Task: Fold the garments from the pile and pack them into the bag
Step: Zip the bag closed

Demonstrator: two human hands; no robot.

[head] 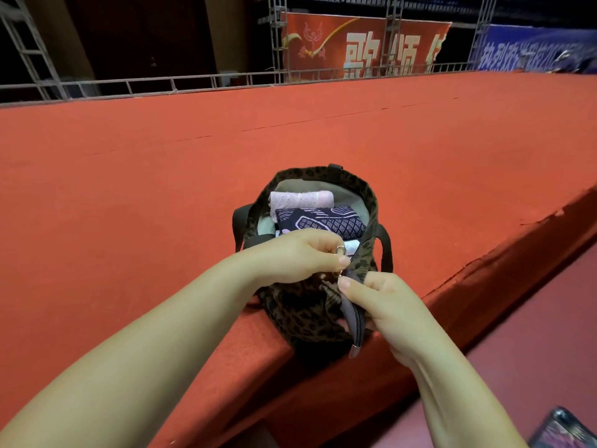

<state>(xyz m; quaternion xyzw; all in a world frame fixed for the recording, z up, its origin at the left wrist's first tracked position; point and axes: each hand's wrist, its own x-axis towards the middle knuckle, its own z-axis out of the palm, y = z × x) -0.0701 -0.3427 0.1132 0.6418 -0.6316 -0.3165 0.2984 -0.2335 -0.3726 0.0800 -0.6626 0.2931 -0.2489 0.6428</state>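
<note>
A leopard-print bag (300,315) is seen standing upright at the near edge of a red-carpeted platform (129,189), its mouth open toward the far side. Inside it, folded garments are packed side by side: a pale pink one (300,199) at the far end, a dark purple patterned one (323,221) just nearer, and a white one (350,244) only partly visible behind the left hand. Black handles (387,250) hang at either side of the bag. The left hand (297,253) is held over the near rim, its thumb and fingers pinched on a small metal zipper pull (340,250). The right hand (381,305) is curled around the grey zipper tape (355,313) at the near end (thumb on top), gripping it. Far behind, a red banner (361,46) and metal trusses (277,40) are visible.
</note>
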